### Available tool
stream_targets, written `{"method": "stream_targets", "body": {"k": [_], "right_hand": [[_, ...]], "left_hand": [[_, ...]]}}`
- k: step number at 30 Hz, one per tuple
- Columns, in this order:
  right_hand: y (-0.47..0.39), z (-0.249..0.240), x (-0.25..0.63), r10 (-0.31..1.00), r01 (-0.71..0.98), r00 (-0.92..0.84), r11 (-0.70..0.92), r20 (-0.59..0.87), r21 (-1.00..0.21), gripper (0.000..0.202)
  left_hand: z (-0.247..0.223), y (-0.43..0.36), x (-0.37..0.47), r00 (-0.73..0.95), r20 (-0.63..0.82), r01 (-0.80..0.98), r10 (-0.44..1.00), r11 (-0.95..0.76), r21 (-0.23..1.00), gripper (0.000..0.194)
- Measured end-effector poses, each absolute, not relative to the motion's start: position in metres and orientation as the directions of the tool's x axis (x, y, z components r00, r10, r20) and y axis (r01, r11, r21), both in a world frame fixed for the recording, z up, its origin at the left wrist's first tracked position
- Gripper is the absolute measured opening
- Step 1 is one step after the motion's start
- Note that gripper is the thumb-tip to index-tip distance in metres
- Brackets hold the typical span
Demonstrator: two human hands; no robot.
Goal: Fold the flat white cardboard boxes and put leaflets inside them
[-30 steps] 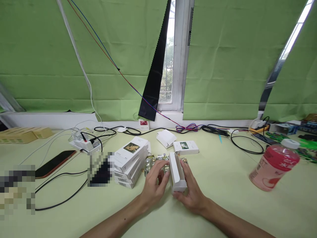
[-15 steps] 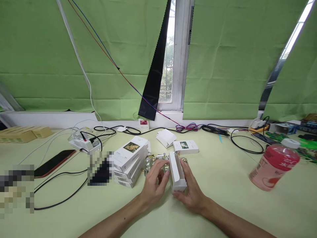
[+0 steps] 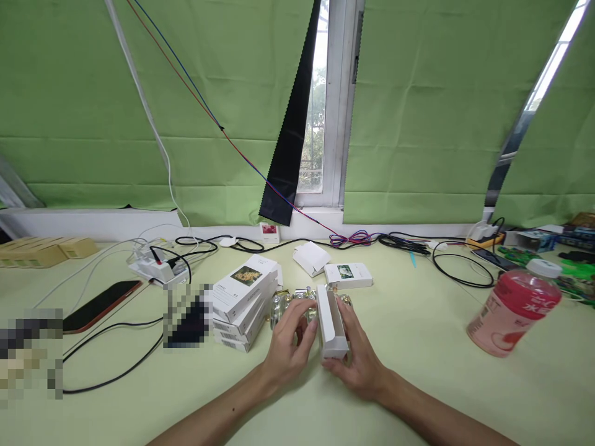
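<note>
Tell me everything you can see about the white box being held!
The box is long, narrow and plain white, and looks like thin card. It is open along its long upper side, showing a shadowy greyish-brown inside, but I can't see what's in the bottom. It points away from the person. The right hand holds it, thumb at the near end and fingers along the right side. The left hand is close on the left; I can't tell if it touches.

Pixelation obscures two patches at left, the hands (image 3: 290,341) partly hide the metallic items (image 3: 277,308), and we cannot read the print on the stacked boxes (image 3: 239,294).
</note>
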State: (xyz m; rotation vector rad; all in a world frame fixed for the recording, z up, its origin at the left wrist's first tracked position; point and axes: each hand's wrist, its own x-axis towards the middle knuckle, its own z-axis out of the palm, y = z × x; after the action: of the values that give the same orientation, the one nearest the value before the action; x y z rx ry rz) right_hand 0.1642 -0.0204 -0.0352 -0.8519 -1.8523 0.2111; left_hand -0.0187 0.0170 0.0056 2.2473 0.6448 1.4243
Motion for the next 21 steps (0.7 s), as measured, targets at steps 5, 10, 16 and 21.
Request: {"method": "stream_targets", "body": {"k": [5, 10, 16, 21], "right_hand": [[-0.0204, -0.0338, 0.1648, 0.648, 0.447, -0.224, 0.732, 0.728, -0.514, 0.088], [-0.0220, -0.0315, 0.1646, 0.663, 0.404, -0.238, 0.732, 0.709, -0.548, 0.092], [-0.0243, -0.0302, 0.1621, 0.687, 0.337, -0.228, 0.720, 0.690, -0.606, 0.092], [-0.0240, -0.0337, 0.1620, 0.700, 0.310, -0.231, 0.711, 0.676, -0.631, 0.094]], "left_hand": [[0.0080, 0.0167, -0.0203, 0.395, 0.717, 0.193, 0.575, -0.815, 0.547, 0.034], [0.0110, 0.0161, -0.0211, 0.415, 0.738, 0.190, 0.533, -0.843, 0.502, 0.036], [0.0072, 0.0157, -0.0217, 0.391, 0.726, 0.204, 0.565, -0.823, 0.530, 0.036], [0.0057, 0.0162, -0.0218, 0.413, 0.715, 0.200, 0.565, -0.822, 0.533, 0.041]]}}
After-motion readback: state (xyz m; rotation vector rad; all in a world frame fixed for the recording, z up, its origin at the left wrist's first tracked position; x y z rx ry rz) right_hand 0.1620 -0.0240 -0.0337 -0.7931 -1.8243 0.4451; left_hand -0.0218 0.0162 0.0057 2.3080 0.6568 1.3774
